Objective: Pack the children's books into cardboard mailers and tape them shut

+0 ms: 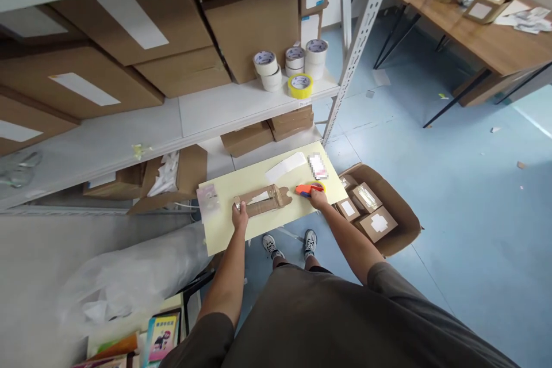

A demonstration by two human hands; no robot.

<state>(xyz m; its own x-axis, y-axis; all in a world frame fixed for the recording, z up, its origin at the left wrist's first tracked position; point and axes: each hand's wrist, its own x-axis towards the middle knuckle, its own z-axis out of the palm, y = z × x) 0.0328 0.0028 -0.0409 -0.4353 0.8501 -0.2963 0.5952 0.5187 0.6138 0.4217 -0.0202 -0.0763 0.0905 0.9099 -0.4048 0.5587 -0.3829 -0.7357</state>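
Observation:
A small flat cardboard box [257, 207], with clear tape on its right end and a white strip on top, lies on the pale yellow board [224, 238]. My left hand [240, 217] grips its left end, thumb on top. To the right of the box, my right hand [318, 199] is closed around an orange tape dispenser [307, 188] with a yellow roll, close above the board and apart from the box. Behind them lie a white paper strip [285, 167] and a blurred-out white item [318, 166].
White tape rolls [267, 71] and a yellow tape roll [301, 85] stand on the metal shelf [224, 109] ahead. A large open carton [405, 224] with several small boxes sits on the floor at right. Bubble wrap [142, 276] lies at left; a wooden table [457, 23] stands far right.

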